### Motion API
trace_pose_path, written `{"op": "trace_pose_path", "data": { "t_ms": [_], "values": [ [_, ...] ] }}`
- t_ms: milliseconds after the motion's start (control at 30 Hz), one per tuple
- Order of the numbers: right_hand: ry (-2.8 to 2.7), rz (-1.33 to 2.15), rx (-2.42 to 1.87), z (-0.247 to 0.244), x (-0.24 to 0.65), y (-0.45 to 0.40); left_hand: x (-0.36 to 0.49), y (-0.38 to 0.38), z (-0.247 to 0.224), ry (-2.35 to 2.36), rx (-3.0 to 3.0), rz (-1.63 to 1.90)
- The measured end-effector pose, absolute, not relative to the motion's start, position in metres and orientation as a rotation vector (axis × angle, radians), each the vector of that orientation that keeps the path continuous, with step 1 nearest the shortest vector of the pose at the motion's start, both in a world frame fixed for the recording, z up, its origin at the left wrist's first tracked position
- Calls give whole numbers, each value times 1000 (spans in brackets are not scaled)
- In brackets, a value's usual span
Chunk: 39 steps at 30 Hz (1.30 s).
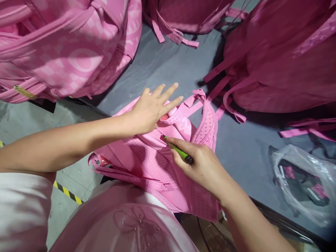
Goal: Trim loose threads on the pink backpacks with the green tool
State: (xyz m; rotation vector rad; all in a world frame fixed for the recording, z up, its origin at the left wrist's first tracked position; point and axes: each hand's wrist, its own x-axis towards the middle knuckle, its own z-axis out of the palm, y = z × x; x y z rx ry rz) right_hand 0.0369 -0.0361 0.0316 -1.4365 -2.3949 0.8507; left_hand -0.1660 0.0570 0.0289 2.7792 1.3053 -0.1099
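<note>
A pink backpack (157,161) lies in front of me at the table's near edge, its perforated back panel and padded shoulder strap (207,126) facing up. My left hand (154,108) rests over its upper part, palm down, with the fingers spread. In my right hand (199,159) is a slim green pen-like tool (180,151) with black ends, gripped between thumb and fingers. The tool's dark tip is at the pink fabric, just below my left hand; whether it touches cannot be made out. What lies under my left palm is hidden.
Large pink backpacks stand at the back left (78,52), back middle (181,15) and right (283,63) of the grey table (170,66). On the right lies a clear plastic bag (301,182) with dark and pink pieces inside. Yellow-black tape (67,192) marks the floor at left.
</note>
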Motion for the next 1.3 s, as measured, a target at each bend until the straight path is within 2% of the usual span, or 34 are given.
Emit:
{"op": "trace_pose_path", "data": {
  "t_ms": [467, 1300],
  "values": [
    [-2379, 708, -1374, 22, 12, -29, -170, 66, 29, 1199, 2753, -170],
    [-2235, 756, -1459, 20, 8, -37, -186, 66, 27, 1186, 2719, -116]
  ]
}}
